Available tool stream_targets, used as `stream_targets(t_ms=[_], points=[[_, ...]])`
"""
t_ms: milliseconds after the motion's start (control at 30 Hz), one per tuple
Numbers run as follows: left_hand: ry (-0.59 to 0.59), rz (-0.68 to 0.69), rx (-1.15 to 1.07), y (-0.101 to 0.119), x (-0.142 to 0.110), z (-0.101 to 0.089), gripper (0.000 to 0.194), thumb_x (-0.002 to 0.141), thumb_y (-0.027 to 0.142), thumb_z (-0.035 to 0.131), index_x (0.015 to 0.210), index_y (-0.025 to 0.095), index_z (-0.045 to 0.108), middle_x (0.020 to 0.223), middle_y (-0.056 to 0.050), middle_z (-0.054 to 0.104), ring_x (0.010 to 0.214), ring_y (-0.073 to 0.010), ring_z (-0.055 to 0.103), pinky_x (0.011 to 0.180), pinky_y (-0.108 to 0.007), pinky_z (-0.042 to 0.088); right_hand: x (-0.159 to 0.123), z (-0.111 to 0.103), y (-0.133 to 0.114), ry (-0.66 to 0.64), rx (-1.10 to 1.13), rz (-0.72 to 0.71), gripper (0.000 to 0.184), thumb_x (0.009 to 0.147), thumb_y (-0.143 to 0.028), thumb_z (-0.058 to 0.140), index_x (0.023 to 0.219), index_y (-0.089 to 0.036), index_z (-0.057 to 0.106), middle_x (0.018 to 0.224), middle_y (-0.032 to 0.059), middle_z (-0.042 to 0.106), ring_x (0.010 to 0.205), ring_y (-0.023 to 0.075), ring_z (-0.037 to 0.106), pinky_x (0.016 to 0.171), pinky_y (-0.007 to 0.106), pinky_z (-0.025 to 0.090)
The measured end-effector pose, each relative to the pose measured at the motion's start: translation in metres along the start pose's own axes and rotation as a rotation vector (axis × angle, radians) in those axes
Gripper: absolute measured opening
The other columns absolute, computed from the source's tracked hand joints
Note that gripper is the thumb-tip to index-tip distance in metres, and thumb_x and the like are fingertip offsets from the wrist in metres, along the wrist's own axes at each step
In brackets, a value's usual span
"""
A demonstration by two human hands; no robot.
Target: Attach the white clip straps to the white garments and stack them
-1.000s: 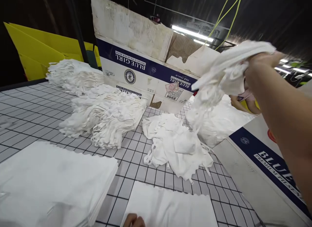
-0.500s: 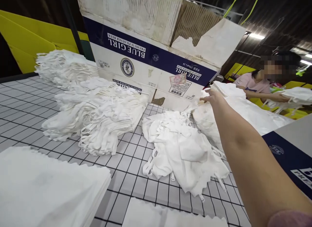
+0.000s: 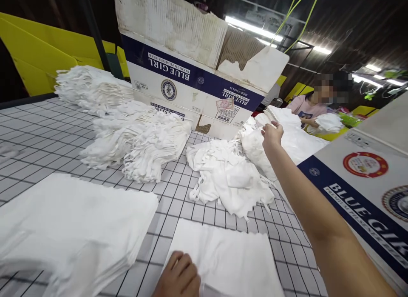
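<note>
Along the near side of the gridded desk (image 3: 174, 192), the left hand (image 3: 180, 275) lies with curled fingers on the left margin of a flat white cloth (image 3: 236, 261); whether its grip is pinching the fabric cannot be told. Far forward, the right hand (image 3: 272, 133) has bent fingers at a white bundle (image 3: 283, 116) over a shiny bag (image 3: 299, 141); I cannot tell whether that grip is clenched or released.

One lane of grid separates the flat cloth from the left stack (image 3: 86, 216) and runs up between the strappy pile (image 3: 153, 144) and the loose pile (image 3: 229, 178) to the foot of the back carton (image 3: 188, 95). A narrower strip parts the loose pile's lowest tip from the flat cloth's far edge. Rightward, the slanted side carton (image 3: 360, 207) bounds the room, partly covered by the outstretched forearm (image 3: 312, 203).
</note>
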State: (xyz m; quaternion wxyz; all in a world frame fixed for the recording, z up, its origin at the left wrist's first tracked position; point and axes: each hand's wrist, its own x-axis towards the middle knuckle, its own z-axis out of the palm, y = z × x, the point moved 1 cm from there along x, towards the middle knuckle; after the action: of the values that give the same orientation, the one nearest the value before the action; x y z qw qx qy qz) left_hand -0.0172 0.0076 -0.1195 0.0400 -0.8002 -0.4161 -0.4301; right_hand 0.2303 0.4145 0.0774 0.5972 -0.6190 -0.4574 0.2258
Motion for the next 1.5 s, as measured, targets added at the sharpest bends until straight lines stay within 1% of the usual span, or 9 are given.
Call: stream_targets(t_ms=[33, 100, 167, 267, 400, 533, 667, 900, 1500], points=[[0.008, -0.009, -0.045, 0.001, 0.004, -0.003, 0.027, 0.083, -0.005, 0.044, 0.07, 0.019, 0.048, 0.066, -0.002, 0.048, 0.066, -0.0167, 0.044, 0.066, -0.034, 0.041, -0.027, -0.01, 0.0, -0.011, 0.024, 0.018, 0.04, 0.077, -0.019, 0.056, 0.116, -0.026, 0.052, 0.11, 0.0032, 0.063, 0.094, 0.0128, 0.065, 0.081, 0.025, 0.055], [-0.129, -0.063, -0.125, 0.003, 0.011, -0.011, 0.024, 0.085, -0.003, 0.047, 0.074, 0.018, 0.05, 0.073, -0.003, 0.053, 0.075, -0.0184, 0.048, 0.073, -0.036, 0.043, -0.088, -0.033, -0.003, -0.099, 0.065, 0.037, 0.034, 0.075, -0.018, 0.058, 0.108, -0.025, 0.056, 0.111, 0.0026, 0.066, 0.093, 0.0118, 0.067, 0.081, 0.024, 0.054], [-0.17, -0.085, -0.152, 0.004, 0.017, -0.02, 0.022, 0.085, -0.001, 0.05, 0.075, 0.018, 0.05, 0.075, -0.003, 0.055, 0.078, -0.0186, 0.049, 0.075, -0.035, 0.042, -0.156, -0.061, -0.009, -0.352, 0.122, 0.038, 0.026, 0.077, -0.022, 0.065, 0.103, -0.024, 0.062, 0.115, 0.0041, 0.068, 0.094, 0.0132, 0.067, 0.083, 0.026, 0.054], [-0.224, -0.09, -0.118, 0.004, 0.022, -0.028, 0.021, 0.09, 0.004, 0.054, 0.074, 0.018, 0.051, 0.076, -0.003, 0.058, 0.08, -0.019, 0.05, 0.077, -0.035, 0.041, -0.257, -0.108, -0.014, -0.566, 0.025, 0.026, 0.023, 0.086, -0.033, 0.069, 0.108, -0.025, 0.069, 0.12, 0.0058, 0.07, 0.094, 0.0166, 0.068, 0.085, 0.031, 0.054], [-0.252, -0.068, -0.044, 0.004, 0.024, -0.028, 0.024, 0.095, 0.013, 0.054, 0.072, 0.018, 0.054, 0.076, -0.004, 0.06, 0.08, -0.0203, 0.05, 0.075, -0.036, 0.039, -0.365, -0.156, -0.001, -0.581, -0.053, 0.116, 0.021, 0.092, -0.042, 0.068, 0.102, -0.024, 0.072, 0.101, 0.0066, 0.074, 0.09, 0.0203, 0.069, 0.082, 0.035, 0.057], [-0.277, -0.093, -0.068, 0.003, 0.022, -0.024, 0.019, 0.096, 0.015, 0.053, 0.078, 0.017, 0.059, 0.082, -0.005, 0.063, 0.084, -0.0208, 0.051, 0.078, -0.036, 0.04, -0.43, -0.168, 0.024, -0.579, -0.092, 0.234, 0.027, 0.094, -0.048, 0.067, 0.1, -0.023, 0.074, 0.101, 0.0066, 0.076, 0.082, 0.0188, 0.07, 0.075, 0.032, 0.057], [-0.3, -0.111, -0.089, 0.003, 0.022, -0.023, 0.019, 0.097, 0.017, 0.051, 0.081, 0.016, 0.06, 0.082, -0.006, 0.062, 0.085, -0.0213, 0.052, 0.08, -0.038, 0.041, -0.451, -0.153, 0.038, -0.578, -0.122, 0.312, 0.04, 0.09, -0.056, 0.07, 0.105, -0.02, 0.076, 0.094, 0.007, 0.078, 0.068, 0.0182, 0.069, 0.061, 0.03, 0.054], [-0.31, -0.1, -0.104, 0.003, 0.021, -0.022, 0.022, 0.1, 0.018, 0.048, 0.083, 0.016, 0.062, 0.084, -0.008, 0.064, 0.087, -0.0218, 0.054, 0.081, -0.039, 0.044, -0.448, -0.132, 0.05, -0.599, -0.032, 0.312, 0.04, 0.085, -0.056, 0.073, 0.093, -0.018, 0.075, 0.075, 0.0034, 0.072, 0.058, 0.0156, 0.059, 0.056, 0.028, 0.048], [-0.361, 0.029, -0.046, 0.01, 0.02, -0.019, 0.031, 0.104, 0.014, 0.04, 0.078, 0.017, 0.057, 0.081, -0.007, 0.061, 0.085, -0.0207, 0.053, 0.082, -0.038, 0.046, -0.442, -0.13, 0.049, -0.647, 0.0, 0.396, 0.023, 0.086, -0.039, 0.068, 0.074, -0.02, 0.065, 0.066, -0.0018, 0.054, 0.06, 0.012, 0.042, 0.053, 0.025, 0.033]])
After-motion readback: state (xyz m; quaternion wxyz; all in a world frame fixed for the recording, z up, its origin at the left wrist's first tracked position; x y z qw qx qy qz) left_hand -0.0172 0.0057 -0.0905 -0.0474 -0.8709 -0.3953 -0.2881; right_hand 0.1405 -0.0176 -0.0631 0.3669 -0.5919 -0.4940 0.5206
